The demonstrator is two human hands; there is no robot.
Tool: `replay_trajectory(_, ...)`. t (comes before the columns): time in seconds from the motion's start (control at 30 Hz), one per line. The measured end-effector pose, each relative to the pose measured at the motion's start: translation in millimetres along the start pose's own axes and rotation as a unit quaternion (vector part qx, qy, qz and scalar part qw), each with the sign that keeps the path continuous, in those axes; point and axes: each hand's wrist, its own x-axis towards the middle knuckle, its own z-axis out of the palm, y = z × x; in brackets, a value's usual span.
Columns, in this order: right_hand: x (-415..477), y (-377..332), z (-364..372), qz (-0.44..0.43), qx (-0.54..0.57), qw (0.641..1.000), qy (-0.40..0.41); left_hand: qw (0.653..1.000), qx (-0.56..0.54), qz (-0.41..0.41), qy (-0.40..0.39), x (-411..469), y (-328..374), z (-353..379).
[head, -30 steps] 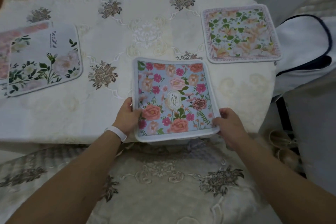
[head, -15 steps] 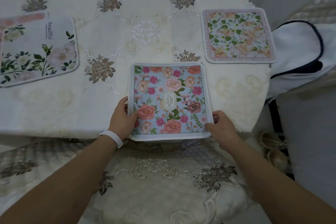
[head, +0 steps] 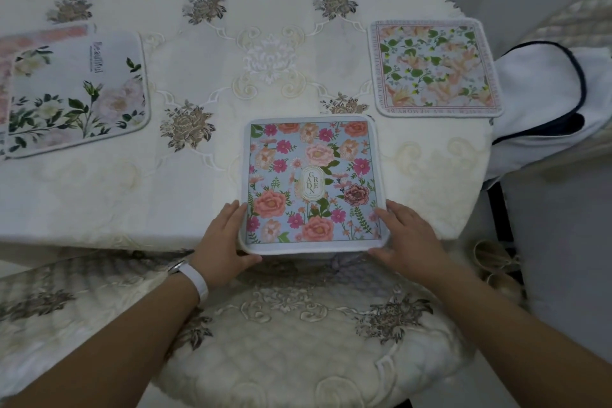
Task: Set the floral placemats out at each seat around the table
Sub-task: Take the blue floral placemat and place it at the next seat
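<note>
Floral placemat in blue (head: 313, 182), with pink and peach blooms, flat at the near edge of the worktop (head: 231, 53), just above a quilted chair seat (head: 298, 351). Oval label at its centre lettered "GARDEN". Far left, a white placemat (head: 79, 93) printed "Beautiful", small type beneath too fine to read; lying over a pink placemat (head: 43, 35) of which only a strip shows, both cut off by the frame edge. Far right, a peach-and-green placemat (head: 435, 68), border lettering partly legible: "IN MY MEMORY". Beyond it a white fabric item with dark piping (head: 543, 103), kind unclear. Left hand (head: 220, 248), white wristband (head: 195, 278) on it, bracketing the blue mat's near left corner, fingers nearly straight along the side, thumb along the near rim. Right hand (head: 410, 238) likewise at the near right corner, fingers loosely extended onto the edge. Both apparently released rather than pinching, touching the mat only.
</note>
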Motion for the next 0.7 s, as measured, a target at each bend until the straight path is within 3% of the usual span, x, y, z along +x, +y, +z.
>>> replay_trajectory(0.43, -4.3, -3.0, 10.7, -0.007, -0.013, 0.999, 0.036, 0.999, -0.044, -0.014, -0.013, 0.2, -6.1, -8.6)
replay_trajectory(0.7, -7.0, -5.8, 7.0, -0.005, -0.010, 0.999, 0.031, 1.000, -0.015, 0.002, -0.008, -0.7, -6.4, -10.0)
